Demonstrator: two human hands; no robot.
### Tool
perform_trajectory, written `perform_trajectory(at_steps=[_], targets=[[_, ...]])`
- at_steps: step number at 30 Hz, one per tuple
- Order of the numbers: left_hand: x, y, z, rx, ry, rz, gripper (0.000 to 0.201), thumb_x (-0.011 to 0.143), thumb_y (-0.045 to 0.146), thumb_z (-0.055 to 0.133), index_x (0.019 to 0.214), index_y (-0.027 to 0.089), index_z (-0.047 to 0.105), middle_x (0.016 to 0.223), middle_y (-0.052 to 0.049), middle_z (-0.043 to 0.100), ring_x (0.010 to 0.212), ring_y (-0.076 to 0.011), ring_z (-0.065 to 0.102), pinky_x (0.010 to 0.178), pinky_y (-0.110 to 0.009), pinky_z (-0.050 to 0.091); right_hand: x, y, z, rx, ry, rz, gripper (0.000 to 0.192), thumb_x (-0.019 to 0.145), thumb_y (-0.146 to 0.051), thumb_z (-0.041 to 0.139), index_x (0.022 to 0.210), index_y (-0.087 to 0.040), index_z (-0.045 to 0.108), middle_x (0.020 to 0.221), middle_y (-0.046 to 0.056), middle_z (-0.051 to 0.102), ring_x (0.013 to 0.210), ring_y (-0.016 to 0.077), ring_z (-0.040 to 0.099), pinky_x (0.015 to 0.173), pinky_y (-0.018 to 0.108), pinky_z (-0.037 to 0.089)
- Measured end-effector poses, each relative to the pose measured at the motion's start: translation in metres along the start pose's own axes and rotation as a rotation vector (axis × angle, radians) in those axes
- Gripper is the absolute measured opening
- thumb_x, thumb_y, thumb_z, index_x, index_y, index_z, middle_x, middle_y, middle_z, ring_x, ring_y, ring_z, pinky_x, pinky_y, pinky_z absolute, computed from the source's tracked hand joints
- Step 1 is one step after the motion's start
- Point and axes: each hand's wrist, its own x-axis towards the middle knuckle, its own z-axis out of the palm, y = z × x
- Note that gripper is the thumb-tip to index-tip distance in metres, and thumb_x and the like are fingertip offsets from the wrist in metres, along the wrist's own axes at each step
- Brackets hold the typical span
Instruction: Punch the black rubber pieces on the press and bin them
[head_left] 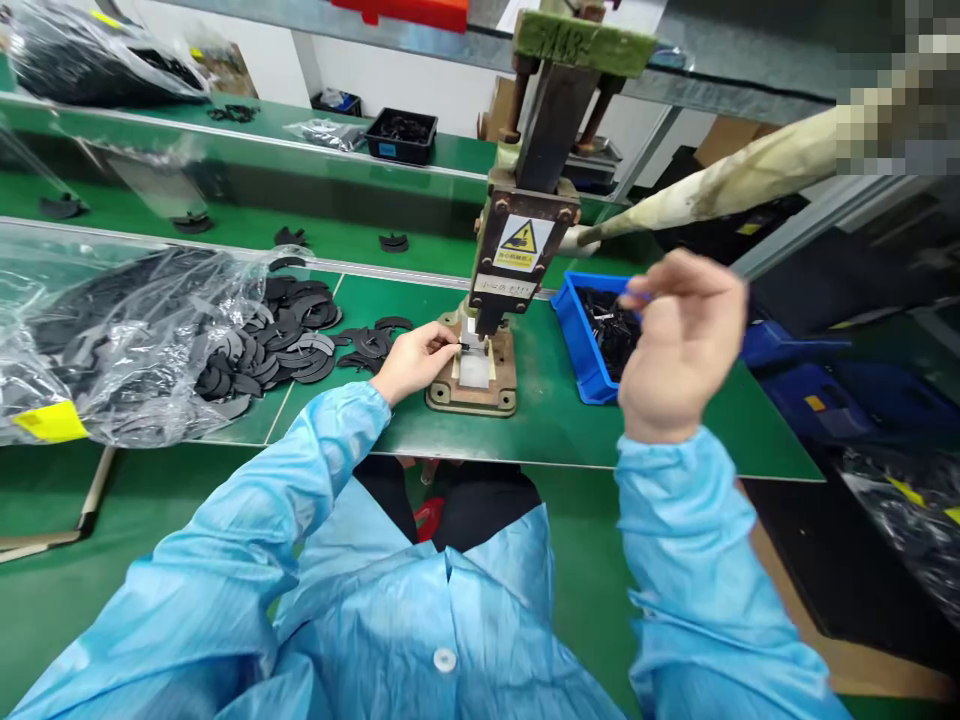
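Looking down from the head cam, my left hand (414,362) is stretched out to the little hand press (517,250) bolted on the green table (555,420). Its fingers (442,343) are pinched together on a small flat piece (471,345) that sits right on the press base (474,380), under the ram. My right hand (682,345) is up in the air over the blue bin (581,345), loosely curled, with fingertips closed on something tiny and bluish. Can't tell what it is. That bin has dark parts inside and sits just right of the press. The pale press lever (720,185) sticks out to the right, above my right hand, not touching it. Off to the left there's a heap of black C-shaped parts (289,340) spilling from a clear plastic bag (112,340) on the table. Both my arms are in light blue sleeves.
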Motion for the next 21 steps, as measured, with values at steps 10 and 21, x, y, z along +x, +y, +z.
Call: perform_trajectory(at_steps=[10,21], targets=[[0.022,0.008,0.002,0.47,-0.189,0.329,0.02,0.1,0.029,0.062,0.103,0.023,0.081,0.111,-0.008,0.082,0.11,-0.0272,0.073,0.103,-0.045,0.056,0.072,-0.05,0.019,0.099,-0.073,-0.223,0.032,0.101,-0.056,0.061,0.111,-0.027,0.067,0.105,0.003,0.065,0.101,0.018,0.075,0.098,0.038,0.065],[0.001,0.008,0.005,0.435,-0.114,0.282,0.026,0.103,0.031,0.058,0.118,0.019,0.076,0.118,-0.01,0.079,0.113,-0.0272,0.073,0.105,-0.044,0.057,-0.033,-0.02,0.019,0.032,-0.02,-0.24,0.028,0.089,-0.04,0.074,0.072,-0.026,0.056,0.07,-0.004,0.059,0.089,0.0183,0.067,0.114,0.059,0.057]])
